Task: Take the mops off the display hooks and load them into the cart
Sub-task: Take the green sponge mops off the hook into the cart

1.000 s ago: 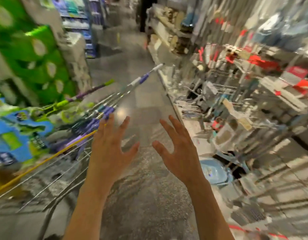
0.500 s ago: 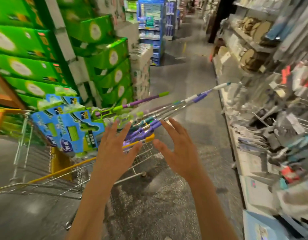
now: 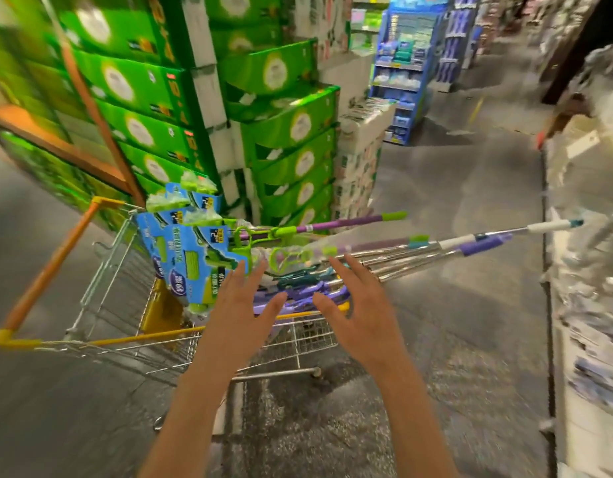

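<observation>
Neither hand has a grip on anything: the left hand (image 3: 238,310) and the right hand (image 3: 362,310) are both spread with straight fingers, hovering just above the near end of the cart (image 3: 132,343), palms down, touching nothing as far as the head view shows.

From that one view, the mops (image 3: 332,267) lie loaded across the cart, their packaged heads in blue card propped at the far left corner and their long handles sticking out well past the right rim over the aisle floor (image 3: 453,332). Stacked green boxes (image 3: 288,132) stand just behind the cart, and a blurred display shelf (image 3: 587,270) runs along the right edge, the handle tips reaching near it.

The load looks top-heavy on the overhanging side. My judgement is that the bundle could roll or slide off the rim if either hand nudges it, since nothing pins the handles down. Those protruding tips could also snag the shelf goods should the cart be pushed or turned from here.
</observation>
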`<state>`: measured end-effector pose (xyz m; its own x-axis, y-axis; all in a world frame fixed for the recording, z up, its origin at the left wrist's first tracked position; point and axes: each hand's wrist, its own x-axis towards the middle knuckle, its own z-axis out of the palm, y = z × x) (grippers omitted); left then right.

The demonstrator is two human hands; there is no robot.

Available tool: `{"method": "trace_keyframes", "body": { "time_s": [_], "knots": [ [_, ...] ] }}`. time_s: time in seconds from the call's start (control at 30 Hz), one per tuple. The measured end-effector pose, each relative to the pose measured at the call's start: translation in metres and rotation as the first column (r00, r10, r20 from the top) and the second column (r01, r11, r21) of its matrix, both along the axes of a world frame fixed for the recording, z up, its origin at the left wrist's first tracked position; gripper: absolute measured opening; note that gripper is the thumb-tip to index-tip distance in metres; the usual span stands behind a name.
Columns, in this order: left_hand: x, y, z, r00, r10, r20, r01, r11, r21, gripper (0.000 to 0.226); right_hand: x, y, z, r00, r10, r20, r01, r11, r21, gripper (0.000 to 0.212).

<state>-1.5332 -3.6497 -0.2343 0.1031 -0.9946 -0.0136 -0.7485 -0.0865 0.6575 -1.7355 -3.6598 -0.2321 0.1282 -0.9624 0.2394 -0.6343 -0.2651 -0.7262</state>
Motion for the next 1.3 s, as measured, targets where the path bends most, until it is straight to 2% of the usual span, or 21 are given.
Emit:
{"method": "trace_keyframes", "body": {
  "time_s": [0.13, 0.4, 0.47, 0.57, 0.67, 0.77, 0.93, 1.13, 1.3],
  "knots": [
    [0.003, -0.022, -0.009, 1.0, 0.029, 0.006, -0.029, 1.0, 0.012, 0.078, 0.007, -0.033, -0.006, 0.999, 0.038, -0.019, -0.038, 0.999, 0.019, 0.085],
    [0.015, -0.112, -0.023, 0.998, 0.06, 0.03, -0.061, 0.998, 0.022, 0.074, 0.022, -0.123, -0.018, 0.99, 0.097, -0.105, -0.094, 0.995, 0.029, 0.065],
    [0.018, -0.141, -0.027, 0.997, 0.082, 0.002, -0.082, 0.996, 0.046, 0.071, 0.027, -0.153, -0.022, 0.985, 0.111, -0.129, -0.108, 0.994, 0.026, 0.068],
    [0.027, -0.182, -0.041, 0.985, 0.107, -0.138, -0.1, 0.993, 0.058, 0.071, 0.039, -0.197, -0.032, 0.98, 0.131, -0.153, -0.12, 0.99, 0.076, 0.084],
    [0.04, -0.216, -0.067, 0.945, 0.155, -0.289, -0.148, 0.988, 0.045, 0.07, 0.056, -0.241, -0.052, 0.975, 0.154, -0.162, -0.132, 0.981, 0.14, 0.106],
    [0.049, -0.234, -0.09, 0.902, 0.249, -0.352, -0.242, 0.968, 0.065, 0.071, 0.072, -0.271, -0.077, 0.965, 0.194, -0.174, -0.154, 0.963, 0.222, 0.094],
    [0.054, -0.244, -0.133, 0.835, 0.413, -0.363, -0.366, 0.91, 0.195, 0.081, 0.091, -0.305, -0.107, 0.923, 0.332, -0.196, -0.256, 0.907, 0.335, 0.067],
    [0.05, -0.248, -0.175, 0.764, 0.554, -0.33, -0.487, 0.831, 0.268, 0.071, 0.114, -0.336, -0.135, 0.837, 0.517, -0.181, -0.413, 0.813, 0.411, 0.064],
    [0.029, -0.249, -0.197, 0.642, 0.705, -0.301, -0.625, 0.709, 0.326, 0.068, 0.127, -0.358, -0.153, 0.726, 0.669, -0.159, -0.56, 0.709, 0.429, 0.061]
  ]
}}
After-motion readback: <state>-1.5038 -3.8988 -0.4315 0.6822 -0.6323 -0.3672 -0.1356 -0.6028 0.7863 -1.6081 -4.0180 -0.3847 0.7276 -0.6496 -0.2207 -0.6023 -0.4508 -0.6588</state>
